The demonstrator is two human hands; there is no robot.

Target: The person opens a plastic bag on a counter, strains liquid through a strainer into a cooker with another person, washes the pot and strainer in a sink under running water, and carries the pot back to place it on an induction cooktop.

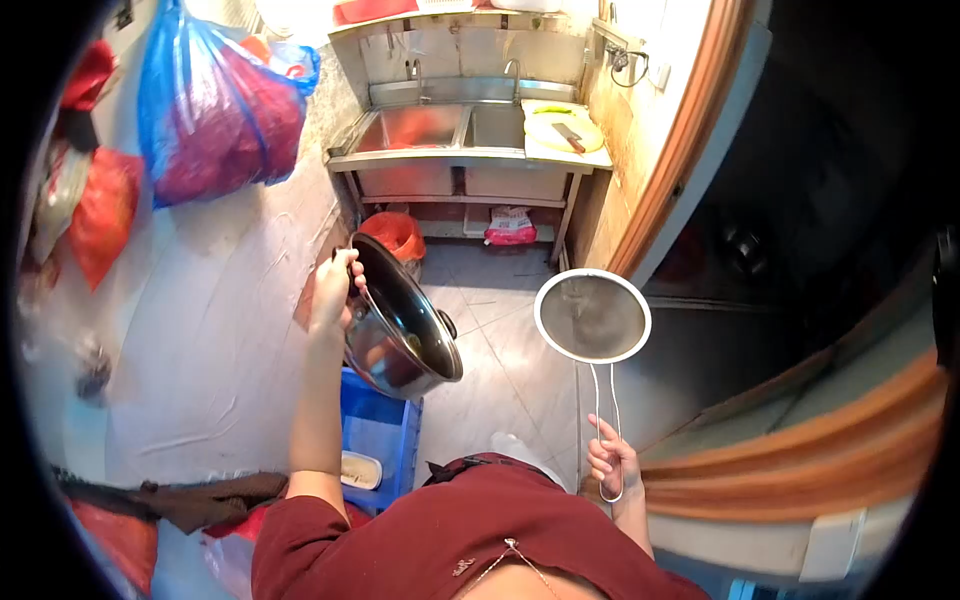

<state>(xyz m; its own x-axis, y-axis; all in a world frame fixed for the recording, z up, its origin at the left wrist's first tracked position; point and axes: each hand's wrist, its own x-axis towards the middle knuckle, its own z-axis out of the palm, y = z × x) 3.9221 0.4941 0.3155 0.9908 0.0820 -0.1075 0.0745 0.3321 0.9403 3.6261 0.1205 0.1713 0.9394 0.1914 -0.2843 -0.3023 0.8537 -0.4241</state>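
My left hand [338,290] is closed round one side handle of a dark-lined metal pot [405,330]. The pot hangs tilted, its opening turned toward the right, with its other handle out on the far rim. In my right hand [612,462] is the wire handle of a round fine-mesh strainer [592,316]. The strainer's mesh disc points up and forward, apart from the pot. Whether anything lies inside the pot is hard to make out.
Ahead stands a double metal sink [490,125] with a cutting board [565,130] and knife [568,137] on its right. An orange-lined bin [393,236] sits beneath. A blue crate [408,440] is below the pot. Blue bag [215,110] hangs left; a door frame [690,150] rises right.
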